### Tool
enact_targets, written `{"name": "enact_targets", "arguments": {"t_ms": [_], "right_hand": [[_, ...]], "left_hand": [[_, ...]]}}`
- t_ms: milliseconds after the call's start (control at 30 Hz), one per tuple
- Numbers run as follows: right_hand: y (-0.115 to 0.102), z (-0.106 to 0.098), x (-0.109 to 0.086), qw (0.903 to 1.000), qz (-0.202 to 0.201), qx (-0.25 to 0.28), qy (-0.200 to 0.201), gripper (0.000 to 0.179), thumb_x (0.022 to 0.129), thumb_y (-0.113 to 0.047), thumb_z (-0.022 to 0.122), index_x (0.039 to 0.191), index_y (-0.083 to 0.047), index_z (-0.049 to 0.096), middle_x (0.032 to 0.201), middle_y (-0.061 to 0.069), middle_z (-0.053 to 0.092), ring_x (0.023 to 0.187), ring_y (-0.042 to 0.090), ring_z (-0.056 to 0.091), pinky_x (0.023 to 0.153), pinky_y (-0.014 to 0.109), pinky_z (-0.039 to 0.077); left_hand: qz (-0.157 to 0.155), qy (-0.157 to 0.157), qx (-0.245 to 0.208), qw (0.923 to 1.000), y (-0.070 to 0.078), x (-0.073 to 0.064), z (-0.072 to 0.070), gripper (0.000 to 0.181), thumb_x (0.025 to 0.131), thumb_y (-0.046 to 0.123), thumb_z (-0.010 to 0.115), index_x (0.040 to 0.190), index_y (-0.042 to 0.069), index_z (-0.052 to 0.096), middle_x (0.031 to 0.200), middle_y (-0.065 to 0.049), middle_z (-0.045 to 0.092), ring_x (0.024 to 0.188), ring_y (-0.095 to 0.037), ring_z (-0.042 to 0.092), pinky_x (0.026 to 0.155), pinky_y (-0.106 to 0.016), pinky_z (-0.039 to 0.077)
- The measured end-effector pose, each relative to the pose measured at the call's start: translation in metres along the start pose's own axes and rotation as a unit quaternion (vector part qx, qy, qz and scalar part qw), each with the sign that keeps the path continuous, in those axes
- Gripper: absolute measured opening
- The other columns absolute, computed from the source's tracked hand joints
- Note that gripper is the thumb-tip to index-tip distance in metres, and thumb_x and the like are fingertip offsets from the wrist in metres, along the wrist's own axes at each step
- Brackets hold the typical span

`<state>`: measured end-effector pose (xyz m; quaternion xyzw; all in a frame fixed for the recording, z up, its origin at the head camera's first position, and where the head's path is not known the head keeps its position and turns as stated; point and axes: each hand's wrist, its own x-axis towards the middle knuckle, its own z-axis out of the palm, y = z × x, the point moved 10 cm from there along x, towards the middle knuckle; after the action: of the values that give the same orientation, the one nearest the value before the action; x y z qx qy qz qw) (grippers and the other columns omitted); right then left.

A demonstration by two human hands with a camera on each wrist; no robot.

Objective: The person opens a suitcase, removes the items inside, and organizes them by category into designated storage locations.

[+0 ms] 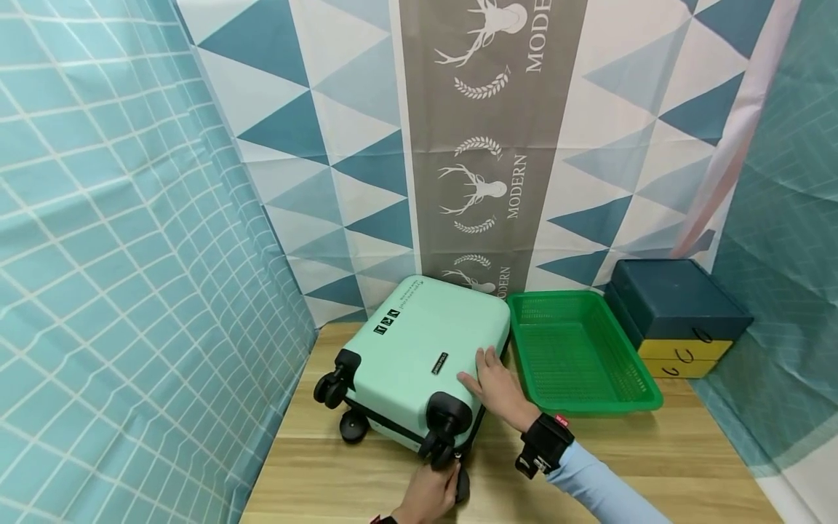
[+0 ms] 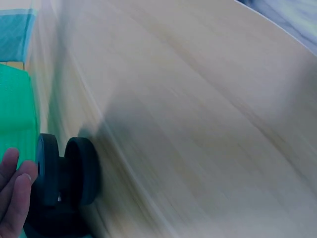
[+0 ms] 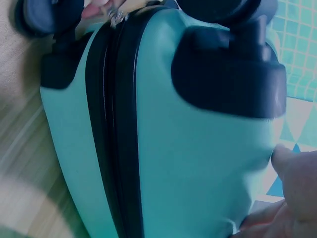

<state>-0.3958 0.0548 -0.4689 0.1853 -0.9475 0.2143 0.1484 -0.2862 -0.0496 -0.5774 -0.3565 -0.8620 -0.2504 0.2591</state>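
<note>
A mint-green hard-shell suitcase (image 1: pixel 419 349) lies flat on the wooden table, its black wheels facing the person. My left hand (image 1: pixel 428 493) is at the near right corner, under a wheel (image 1: pixel 448 422). In the right wrist view, its fingertips (image 3: pixel 94 9) pinch the metal zipper pull (image 3: pixel 116 16) at the end of the black zipper (image 3: pixel 113 99). The left wrist view has its fingers (image 2: pixel 17 193) beside a double wheel (image 2: pixel 67 171). My right hand (image 1: pixel 500 389) rests on the suitcase's right edge, fingers spread over the top shell.
Right of the suitcase is a green plastic basket (image 1: pixel 592 406). Beyond it stands a dark blue and yellow drawer box (image 1: pixel 681 298) with black loop pulls. Patterned cloth (image 1: pixel 484 167) covers the back, and tiled blue cloth (image 1: pixel 118 255) hangs on the left.
</note>
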Motion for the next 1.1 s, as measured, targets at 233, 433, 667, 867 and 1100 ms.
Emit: {"name": "enact_targets", "arguments": {"t_ms": [233, 433, 667, 867, 1100], "right_hand": [[0.003, 0.01, -0.002, 0.999, 0.019, 0.021, -0.034, 0.058, 0.091, -0.037, 0.046, 0.131, 0.004, 0.037, 0.136, 0.031, 0.024, 0.125, 0.044, 0.02, 0.097, 0.052, 0.024], [-0.038, 0.013, -0.001, 0.9958, -0.084, -0.004, -0.035, 0.049, 0.088, -0.044, 0.047, 0.126, -0.013, 0.049, 0.138, 0.016, 0.032, 0.127, 0.04, 0.02, 0.101, 0.051, 0.015], [-0.052, 0.026, -0.005, 0.9836, -0.159, -0.071, -0.047, 0.065, 0.081, -0.058, 0.046, 0.136, -0.023, 0.037, 0.141, 0.012, 0.027, 0.128, 0.041, 0.017, 0.099, 0.057, 0.01], [-0.046, 0.021, -0.002, 0.9753, -0.195, -0.098, -0.029, 0.07, 0.076, -0.06, 0.052, 0.135, -0.025, 0.039, 0.138, 0.012, 0.033, 0.125, 0.044, 0.022, 0.095, 0.062, 0.015], [-0.03, 0.014, 0.0, 0.9713, -0.223, -0.075, -0.037, 0.07, 0.076, -0.059, 0.053, 0.135, -0.024, 0.039, 0.138, 0.014, 0.033, 0.124, 0.044, 0.023, 0.094, 0.062, 0.016]], "left_hand": [[0.0, -0.002, 0.0, 1.0, 0.011, 0.014, 0.021, 0.012, 0.078, 0.009, 0.062, 0.071, 0.017, 0.057, 0.062, 0.006, 0.05, 0.052, -0.007, 0.053, 0.044, -0.018, 0.039], [-0.016, -0.067, -0.002, 0.9976, 0.015, 0.031, 0.051, 0.007, 0.087, 0.013, 0.054, 0.085, 0.016, 0.06, 0.059, 0.006, 0.043, 0.05, -0.002, 0.046, 0.049, -0.015, 0.035], [-0.012, -0.06, -0.015, 0.998, 0.021, 0.046, 0.062, 0.014, 0.09, 0.014, 0.047, 0.101, 0.017, 0.056, 0.066, 0.005, 0.048, 0.052, -0.001, 0.044, 0.049, -0.013, 0.031], [-0.013, -0.057, -0.008, 0.9982, 0.021, 0.058, 0.069, 0.015, 0.093, 0.018, 0.042, 0.1, 0.018, 0.056, 0.059, 0.006, 0.043, 0.049, -0.001, 0.039, 0.049, -0.016, 0.026], [-0.016, -0.061, -0.028, 0.9976, 0.024, 0.07, 0.084, 0.02, 0.095, 0.019, 0.04, 0.101, 0.014, 0.058, 0.075, 0.003, 0.056, 0.063, -0.005, 0.052, 0.055, -0.016, 0.036]]}}
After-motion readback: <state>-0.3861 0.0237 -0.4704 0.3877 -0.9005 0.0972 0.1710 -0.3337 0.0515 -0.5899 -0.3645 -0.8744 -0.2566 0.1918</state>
